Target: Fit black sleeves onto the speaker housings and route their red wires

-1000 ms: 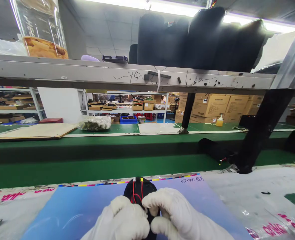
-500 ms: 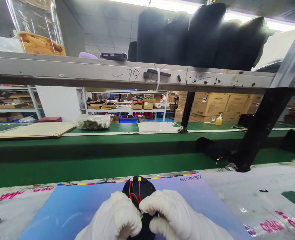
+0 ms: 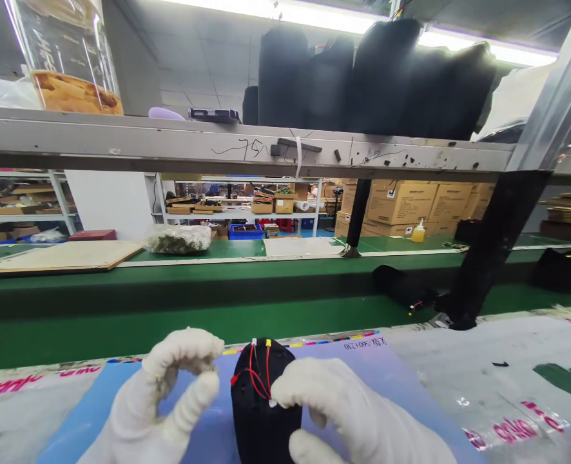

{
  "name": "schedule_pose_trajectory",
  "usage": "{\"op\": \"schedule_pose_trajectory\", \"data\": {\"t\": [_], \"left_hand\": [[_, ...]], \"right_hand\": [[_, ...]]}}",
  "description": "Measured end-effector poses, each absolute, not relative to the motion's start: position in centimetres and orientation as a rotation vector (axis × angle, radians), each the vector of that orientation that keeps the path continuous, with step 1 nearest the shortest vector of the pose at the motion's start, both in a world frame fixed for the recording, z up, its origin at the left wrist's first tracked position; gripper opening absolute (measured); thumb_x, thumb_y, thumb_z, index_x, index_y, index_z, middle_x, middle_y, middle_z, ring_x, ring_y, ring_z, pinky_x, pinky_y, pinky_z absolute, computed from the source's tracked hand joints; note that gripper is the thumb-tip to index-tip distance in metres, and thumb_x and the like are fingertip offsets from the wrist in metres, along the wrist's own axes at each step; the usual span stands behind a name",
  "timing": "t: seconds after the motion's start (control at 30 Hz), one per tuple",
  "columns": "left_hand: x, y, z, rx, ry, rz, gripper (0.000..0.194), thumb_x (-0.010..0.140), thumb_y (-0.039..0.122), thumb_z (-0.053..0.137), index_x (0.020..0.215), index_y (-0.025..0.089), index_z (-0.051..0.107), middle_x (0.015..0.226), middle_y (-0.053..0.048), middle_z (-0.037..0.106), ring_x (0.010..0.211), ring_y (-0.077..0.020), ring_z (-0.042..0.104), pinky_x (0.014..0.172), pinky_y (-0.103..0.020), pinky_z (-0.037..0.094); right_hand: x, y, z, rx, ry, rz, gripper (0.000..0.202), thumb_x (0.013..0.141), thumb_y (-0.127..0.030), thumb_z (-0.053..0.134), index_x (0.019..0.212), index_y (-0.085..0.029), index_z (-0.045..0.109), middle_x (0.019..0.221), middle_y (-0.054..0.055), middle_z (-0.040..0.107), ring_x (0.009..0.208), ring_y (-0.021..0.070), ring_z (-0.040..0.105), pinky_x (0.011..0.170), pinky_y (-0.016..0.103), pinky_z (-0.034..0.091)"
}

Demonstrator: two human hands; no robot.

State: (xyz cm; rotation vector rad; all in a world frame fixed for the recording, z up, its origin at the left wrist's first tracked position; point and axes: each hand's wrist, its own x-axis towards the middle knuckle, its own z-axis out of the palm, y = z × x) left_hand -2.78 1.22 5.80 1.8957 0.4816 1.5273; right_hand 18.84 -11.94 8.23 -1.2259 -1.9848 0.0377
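A black, rounded, flat-lying piece lies in front of me, with thin red wires looped on its upper part. White and yellow ends show at its top edge, and a red tip juts out at its left. My right hand, in a white glove, holds its right side; the index fingertip presses beside a small white spot at the base of the wires. To the left, clear of the piece, my gloved left hand is curled with thumb and forefinger nearly together; anything between them is too small to make out.
Under the piece is a blue-violet printed sheet. Behind runs a green conveyor belt with another black wired piece on it. A dark post stands at right. Overhead, a shelf carries black rolls and a jar.
My left hand has moved left and up, away from the wires, uncovering the black piece. My right hand stays at the wire base. The view has shifted slightly.
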Motion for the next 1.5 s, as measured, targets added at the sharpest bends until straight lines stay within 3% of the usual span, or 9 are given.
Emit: {"op": "schedule_pose_trajectory", "data": {"t": [0.13,0.3,0.43,0.73,0.83,0.93,1.1,1.33,1.5], "left_hand": [[-2.9,2.5,5.5,1.784,0.78,1.33,0.026,0.083,0.05,0.067,0.1,0.03,0.065,0.09,0.002,0.074,0.068,-0.0104,0.067,0.066,-0.019,0.058],[-1.3,2.6,4.8,1.924,0.862,1.088,0.031,0.087,0.05,0.057,0.107,0.03,0.07,0.109,-0.002,0.073,0.101,-0.0181,0.069,0.088,-0.027,0.057],[-0.3,2.6,4.3,2.09,0.69,1.194,0.024,0.087,0.032,0.058,0.103,0.03,0.076,0.1,-0.002,0.077,0.093,-0.0164,0.073,0.082,-0.021,0.058],[0.8,3.1,3.7,2.212,0.493,1.419,0.024,0.084,0.018,0.056,0.096,0.019,0.077,0.073,-0.004,0.071,0.064,-0.0112,0.067,0.064,-0.015,0.057],[0.6,3.3,3.3,2.248,0.492,1.429,0.03,0.085,0.015,0.056,0.111,0.018,0.071,0.092,-0.008,0.074,0.078,-0.0136,0.072,0.073,-0.018,0.058],[0.2,3.5,3.0,2.291,0.418,1.392,0.045,0.085,0.01,0.051,0.126,0.025,0.06,0.116,-0.008,0.071,0.1,-0.0143,0.07,0.088,-0.02,0.055],[-0.2,3.1,3.5,2.353,0.339,1.269,0.051,0.081,0.005,0.047,0.12,0.034,0.062,0.116,0.0,0.069,0.109,-0.0124,0.065,0.099,-0.022,0.049],[-2.0,3.0,5.4,2.277,0.584,1.069,0.041,0.093,0.018,0.047,0.132,0.029,0.045,0.097,-0.001,0.067,0.074,-0.0103,0.066,0.073,-0.023,0.057],[-4.7,3.8,8.9,2.158,0.754,1.223,0.051,0.092,0.02,0.05,0.138,0.038,0.039,0.115,0.001,0.06,0.079,-0.0084,0.058,0.079,-0.024,0.052]], "right_hand": [[20.5,-11.7,9.3,-1.126,-1.659,0.216,0.025,0.091,-0.029,0.057,0.115,-0.032,0.055,0.089,0.002,0.059,0.084,0.0178,0.06,0.08,0.032,0.052],[21.6,-8.4,9.7,-1.558,-1.375,0.61,0.026,0.092,-0.04,0.051,0.105,-0.02,0.063,0.08,0.001,0.056,0.064,0.0116,0.048,0.062,0.026,0.043],[21.3,-5.9,10.0,-1.601,-1.625,0.868,0.027,0.089,-0.036,0.048,0.078,-0.016,0.062,0.064,-0.003,0.047,0.052,0.0073,0.036,0.048,0.022,0.03],[19.8,-1.7,14.2,-1.948,-1.998,0.793,0.013,0.054,-0.024,0.068,0.054,-0.019,0.055,0.044,-0.005,0.049,0.041,0.0092,0.04,0.038,0.021,0.023],[18.9,-1.3,15.3,-2.019,-2.077,0.709,0.02,0.049,-0.022,0.072,0.048,-0.019,0.053,0.04,-0.006,0.044,0.041,0.0094,0.039,0.04,0.022,0.022],[19.1,-2.5,16.0,-1.969,-2.064,0.817,0.016,0.066,-0.033,0.066,0.063,-0.018,0.062,0.05,-0.004,0.053,0.043,0.0097,0.046,0.042,0.022,0.028],[21.4,-5.9,15.8,-1.798,-1.871,0.94,0.034,0.09,-0.037,0.044,0.108,-0.017,0.064,0.091,0.005,0.068,0.06,0.0093,0.057,0.05,0.019,0.039],[22.5,-9.9,9.0,-1.559,-1.629,1.017,0.089,0.065,-0.043,0.083,0.144,-0.028,0.044,0.119,0.01,0.065,0.102,0.0252,0.062,0.078,0.031,0.052],[19.2,-9.7,5.5,-1.105,-1.448,1.28,0.108,0.055,-0.037,0.091,0.147,-0.034,0.034,0.145,0.007,0.049,0.136,0.0294,0.044,0.11,0.041,0.037]]}}
